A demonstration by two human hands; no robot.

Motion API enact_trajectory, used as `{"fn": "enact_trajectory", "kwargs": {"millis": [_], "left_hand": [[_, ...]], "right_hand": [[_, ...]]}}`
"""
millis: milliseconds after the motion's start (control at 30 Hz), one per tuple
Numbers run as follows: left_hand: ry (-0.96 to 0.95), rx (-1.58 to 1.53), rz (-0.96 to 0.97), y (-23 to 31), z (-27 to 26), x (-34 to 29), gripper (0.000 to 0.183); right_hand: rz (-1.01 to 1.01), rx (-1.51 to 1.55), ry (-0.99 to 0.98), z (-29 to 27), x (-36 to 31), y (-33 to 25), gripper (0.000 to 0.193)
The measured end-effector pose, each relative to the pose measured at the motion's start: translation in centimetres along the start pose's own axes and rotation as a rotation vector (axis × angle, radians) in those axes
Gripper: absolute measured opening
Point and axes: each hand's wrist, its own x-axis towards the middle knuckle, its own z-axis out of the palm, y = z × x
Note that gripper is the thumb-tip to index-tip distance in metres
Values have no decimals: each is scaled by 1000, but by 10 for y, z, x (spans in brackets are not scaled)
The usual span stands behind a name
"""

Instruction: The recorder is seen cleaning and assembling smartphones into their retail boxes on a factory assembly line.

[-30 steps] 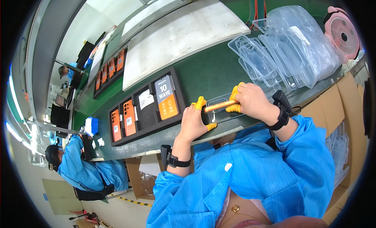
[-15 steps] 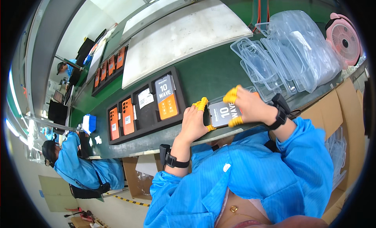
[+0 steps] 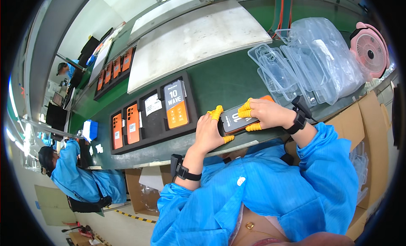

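Note:
A phone (image 3: 231,121) with a grey and orange printed front lies face up near the table's front edge, between my hands. My left hand (image 3: 208,128) is around its left end, thumb at the near edge and forefinger at the far one. From above, my right hand (image 3: 267,114) grips its long edges and covers much of the front. Yellow finger covers sit on several of my fingers. To the left, a black foam tray (image 3: 152,133) holds another face-up phone (image 3: 176,104) and two orange phones (image 3: 133,123) showing their backs.
Clear plastic cases (image 3: 292,70) and a plastic bag (image 3: 334,55) lie at the right, beside a pink fan (image 3: 370,53). A white board (image 3: 198,38) is behind. Another tray (image 3: 114,72) stands far left. A cardboard box (image 3: 366,131) is at my right; a co-worker (image 3: 80,174) sits left.
My right hand has slid left along the phone and now covers more of its front. The phone has shifted slightly left. My left hand has stayed at its left end.

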Motion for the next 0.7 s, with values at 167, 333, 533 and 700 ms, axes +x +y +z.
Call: {"fn": "enact_trajectory", "kwargs": {"millis": [167, 333, 533, 700], "left_hand": [[184, -203, 77, 18, -26, -15, 80], [245, -297, 257, 28, -56, -31, 97], [233, -728, 46, 36, -45, -43, 84], [236, -551, -105, 45, -56, -46, 40]], "right_hand": [[22, -49, 247, 2, -4, -4, 78], [-21, 99, 281, -1, 8, -20, 101], [104, -17, 648, 18, 21, -48, 97], [169, -66, 728, 23, 25, -60, 98]]}}
